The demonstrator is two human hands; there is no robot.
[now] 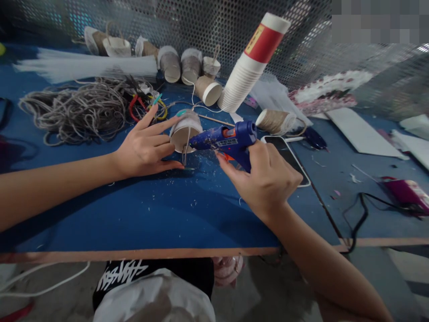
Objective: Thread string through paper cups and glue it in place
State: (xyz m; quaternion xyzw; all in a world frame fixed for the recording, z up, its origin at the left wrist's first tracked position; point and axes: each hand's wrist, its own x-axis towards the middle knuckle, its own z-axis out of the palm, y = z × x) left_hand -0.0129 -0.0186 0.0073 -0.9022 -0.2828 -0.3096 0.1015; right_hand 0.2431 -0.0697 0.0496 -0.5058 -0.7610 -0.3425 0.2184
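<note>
A blue hot glue gun (221,138) is gripped in my right hand (268,174), its nozzle pointing left at the open end of a wrapped paper cup (188,134). That cup lies on its side, with a thin cord across its mouth. My left hand (144,150) steadies the cup from the left, one finger over its top and the thumb low beside the cord; the index finger sticks up and away. Whether the nozzle touches the cup or cord, I cannot tell. Behind my left hand lie scissors (136,107) with red and yellow handles.
A tangle of grey cord (80,109) covers the left side. Several wrapped cups (169,65) line the back beside a leaning stack of paper cups (246,71). A phone (288,156) lies behind my right hand; a black cable (360,219) crosses the right side.
</note>
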